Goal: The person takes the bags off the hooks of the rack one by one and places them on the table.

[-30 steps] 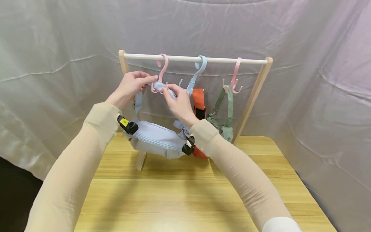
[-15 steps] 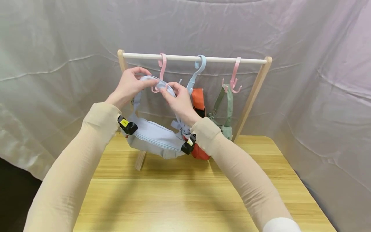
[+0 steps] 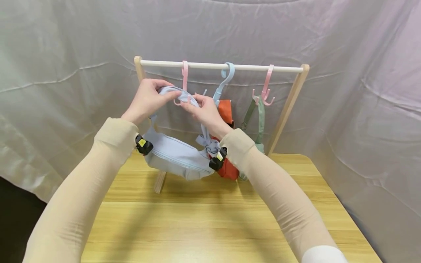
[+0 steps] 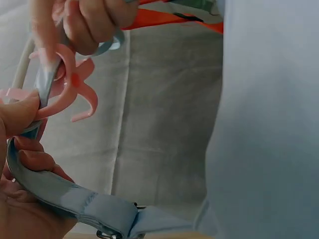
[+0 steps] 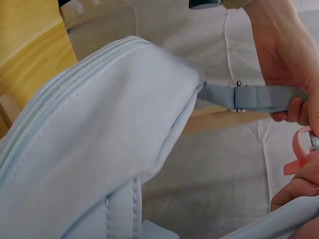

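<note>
A light blue zipped bag (image 3: 177, 155) hangs by its strap (image 3: 172, 88) below both hands. My left hand (image 3: 144, 98) pinches the strap left of the pink hook (image 3: 185, 78), thumb close to the hook's prongs. On the other side, my right hand (image 3: 208, 113) pinches the same strap. In the left wrist view the strap runs across the pink prongs (image 4: 88, 99), between the two hands. A metal buckle (image 5: 238, 96) sits on the strap near the bag's end. The knotted strap end (image 3: 210, 144) hangs beside the right wrist.
A white rail (image 3: 204, 65) on wooden posts (image 3: 289, 109) carries the hooks. A blue hook (image 3: 227, 80) holds an orange bag (image 3: 227, 170), partly behind the right arm. Farther right, a green strap (image 3: 261, 120) hangs from another pink hook (image 3: 266, 87). Below lies a wooden tabletop (image 3: 197, 223).
The left pink hook has turned from side-on to nearly edge-on. The strap now arches higher over its prongs. The left thumb has shifted lower, and the right hand slightly to the right.
</note>
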The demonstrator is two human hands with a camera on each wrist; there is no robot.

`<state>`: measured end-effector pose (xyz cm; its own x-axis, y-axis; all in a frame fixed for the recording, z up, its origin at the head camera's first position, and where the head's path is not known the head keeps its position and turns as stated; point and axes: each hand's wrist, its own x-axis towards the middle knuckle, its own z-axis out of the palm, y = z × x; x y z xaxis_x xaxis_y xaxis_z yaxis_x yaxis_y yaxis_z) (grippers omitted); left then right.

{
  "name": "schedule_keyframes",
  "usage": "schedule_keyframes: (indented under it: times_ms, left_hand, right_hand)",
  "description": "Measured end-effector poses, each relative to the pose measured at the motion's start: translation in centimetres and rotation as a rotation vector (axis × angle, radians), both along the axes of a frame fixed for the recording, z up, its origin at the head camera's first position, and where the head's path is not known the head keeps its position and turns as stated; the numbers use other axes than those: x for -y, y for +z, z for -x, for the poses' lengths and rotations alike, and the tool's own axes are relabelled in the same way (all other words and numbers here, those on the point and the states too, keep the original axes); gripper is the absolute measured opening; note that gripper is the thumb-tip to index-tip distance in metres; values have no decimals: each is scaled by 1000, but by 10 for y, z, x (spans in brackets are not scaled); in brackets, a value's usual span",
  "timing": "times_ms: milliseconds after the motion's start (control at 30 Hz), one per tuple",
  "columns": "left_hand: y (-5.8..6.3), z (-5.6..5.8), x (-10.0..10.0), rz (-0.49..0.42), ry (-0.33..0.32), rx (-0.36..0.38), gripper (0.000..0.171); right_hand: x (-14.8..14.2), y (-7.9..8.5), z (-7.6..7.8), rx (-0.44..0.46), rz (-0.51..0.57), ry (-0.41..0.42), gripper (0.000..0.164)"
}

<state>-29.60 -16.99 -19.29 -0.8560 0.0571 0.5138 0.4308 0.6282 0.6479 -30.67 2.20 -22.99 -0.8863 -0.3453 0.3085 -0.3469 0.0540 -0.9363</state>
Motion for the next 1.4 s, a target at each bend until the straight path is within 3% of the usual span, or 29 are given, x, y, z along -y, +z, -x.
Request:
schedule_keyframes:
  times_ms: [100,267,467,667,1000,1233,1400]
  left_hand:
    - [-3,1,-1,33,13,-49,31]
    - [-10,3,-4,65,39,-142,27]
    - [-10,-1,-6,26,38,-163,25]
    - [-5,-1,-4,26,17,-118,25]
    - [12,-3,0,68,0,46,31]
    - [13,-5,2,94,-9,65,31]
    - [12,-3,6,176,-16,59,29]
  right_hand:
    - [-2,0,0,28,51,36,17]
    - [-1,0,-1,79,126,46,37]
    - [1,3,-1,79,115,-2,39]
    - [0,4,-1,98,133,-6,36]
    - [1,9,-1,121,161,-27,24]
    - [2,10,0,107,163,-34,21]
    - [1,12,0,105,140,-36,22]
